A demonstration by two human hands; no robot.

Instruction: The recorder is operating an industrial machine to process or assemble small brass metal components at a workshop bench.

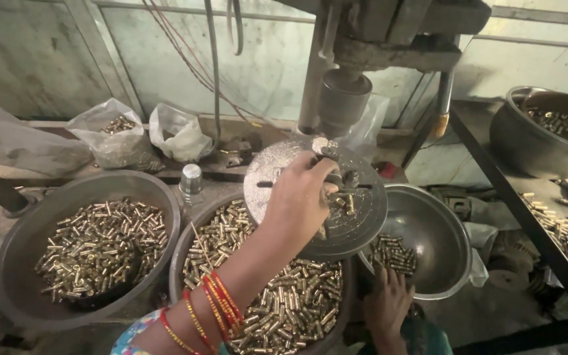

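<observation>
1. We see the left hand [300,200] reaching up over the round metal plate [317,197] of a drill press; its fingers are pinched together near the small fixture [343,181] under the chuck [342,98]. It seems to hold one small brass piece there, but the fingers hide it and we cannot tell for sure.
2. The wrist of this arm carries red and gold bangles [208,312].
3. The right hand [388,302] is lower — it rests with the fingers spread on the rim of the shiny steel bowl [438,230], clamped on nothing. Inside this bowl lies a small heap of brass pieces [392,253], just beside the fingertips.
4. Under the left forearm stands the middle basin [180,263], filled with many loose brass cases [290,299].
5. To the left stands a second grey basin [18,243] — it also holds brass cases, in a flatter pile.
6. Behind the basins lie plastic bags [116,141]; one of them is open and shows brass pieces.
7. On the far right another dark bowl [534,141] sits on a shelf, with brass parts inside.
</observation>
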